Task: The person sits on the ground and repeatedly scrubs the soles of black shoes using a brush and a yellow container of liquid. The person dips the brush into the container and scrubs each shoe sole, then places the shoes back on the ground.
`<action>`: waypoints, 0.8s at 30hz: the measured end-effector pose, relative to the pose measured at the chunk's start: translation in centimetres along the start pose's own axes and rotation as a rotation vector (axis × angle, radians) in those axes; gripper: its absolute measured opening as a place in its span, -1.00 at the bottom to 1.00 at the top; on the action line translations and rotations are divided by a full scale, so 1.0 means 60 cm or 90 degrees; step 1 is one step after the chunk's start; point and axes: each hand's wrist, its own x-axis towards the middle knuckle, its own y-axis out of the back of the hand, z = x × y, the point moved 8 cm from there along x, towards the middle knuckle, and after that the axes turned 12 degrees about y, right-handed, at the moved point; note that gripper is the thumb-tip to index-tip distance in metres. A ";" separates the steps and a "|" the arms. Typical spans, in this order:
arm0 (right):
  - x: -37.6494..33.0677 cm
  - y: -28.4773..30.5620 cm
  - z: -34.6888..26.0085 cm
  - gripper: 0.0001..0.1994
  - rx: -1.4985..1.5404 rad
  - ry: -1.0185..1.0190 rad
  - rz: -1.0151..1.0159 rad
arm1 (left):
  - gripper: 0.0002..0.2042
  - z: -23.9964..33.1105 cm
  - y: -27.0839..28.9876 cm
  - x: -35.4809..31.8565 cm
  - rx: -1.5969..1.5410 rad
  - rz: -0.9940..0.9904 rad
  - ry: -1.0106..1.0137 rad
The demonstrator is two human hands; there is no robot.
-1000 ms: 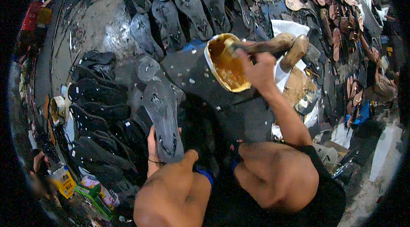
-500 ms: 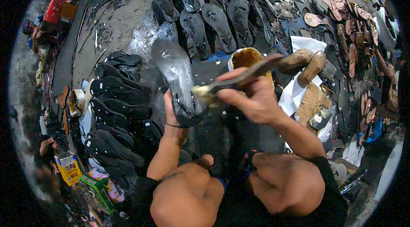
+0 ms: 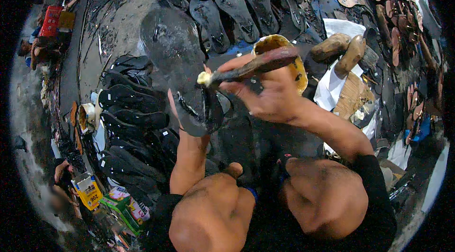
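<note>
My left hand [image 3: 174, 110] grips a black flip-flop sole [image 3: 173, 48] from beneath, its broad end pointing away from me. Thong straps show near the end closest to my wrist, and most of my left fingers are hidden behind it. In my right hand [image 3: 272, 93] is a brush [image 3: 258, 66] with a dark, worn handle, closed between thumb and fingers. Pale, gluey stuff coats the brush tip, which is over the sole's right edge; whether they touch I cannot tell. Behind my right hand stands a yellow-stained tub [image 3: 298, 73], partly covered by hand and brush.
Several black flip-flop soles [image 3: 236, 9] lie in rows ahead, and more black sandals [image 3: 125, 100] are stacked at left. To the right are wooden shoe lasts [image 3: 348, 60], white paper [image 3: 328, 92] and tan sandals [image 3: 398, 20]. Another person [image 3: 40, 53] sits at far left, by a red box [image 3: 51, 21].
The sole has moved up and left, closer to the camera, and its wet shine has shifted. My right hand has carried the brush leftward and up, with its handle now lying flatter.
</note>
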 end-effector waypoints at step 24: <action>-0.029 -0.064 -0.104 -0.69 -0.183 0.329 -0.195 | -0.54 0.016 0.105 0.021 0.470 0.321 -0.184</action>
